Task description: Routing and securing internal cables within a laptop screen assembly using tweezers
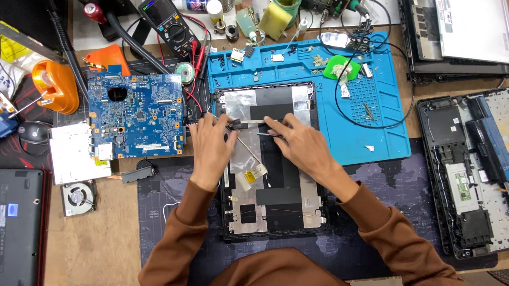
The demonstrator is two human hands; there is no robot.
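We pressed our left hand (210, 144) flat on the laptop lid (268, 161) while our right hand (300, 142) pinched tweezers (249, 122).

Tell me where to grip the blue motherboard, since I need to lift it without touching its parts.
Probably by its bare edges. The motherboard lies flat, component side up, left of the left hand. Its top edge and lower left corner look freest; the right edge sits close to the screen panel and red wires. Come from above with fingers on opposite edges, clear of the round cutout and chips.
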